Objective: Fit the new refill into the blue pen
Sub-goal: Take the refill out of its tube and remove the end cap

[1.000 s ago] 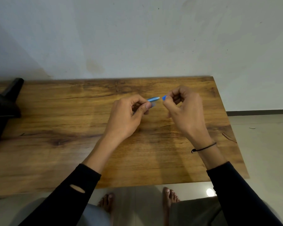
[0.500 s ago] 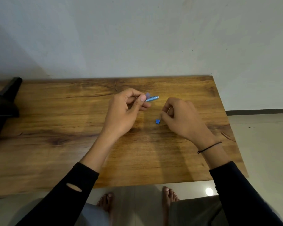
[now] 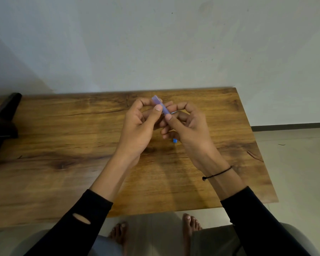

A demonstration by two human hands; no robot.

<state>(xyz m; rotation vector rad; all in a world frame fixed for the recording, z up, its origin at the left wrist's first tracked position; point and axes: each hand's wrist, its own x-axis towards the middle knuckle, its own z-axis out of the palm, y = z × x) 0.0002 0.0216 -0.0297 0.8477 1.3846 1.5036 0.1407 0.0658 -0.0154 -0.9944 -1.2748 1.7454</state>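
Both hands have met above the table's (image 3: 63,141) far edge. Left hand (image 3: 137,126) and right hand (image 3: 188,126) each pinch the tilted pen (image 3: 160,106) between thumb and fingers. Blue cap (image 3: 175,140) lies on the table beneath the right hand.

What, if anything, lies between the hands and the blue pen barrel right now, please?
Nothing visible: the left hand and right hand both already pinch the pen barrel above the table. A small blue piece lies below, clear of them.
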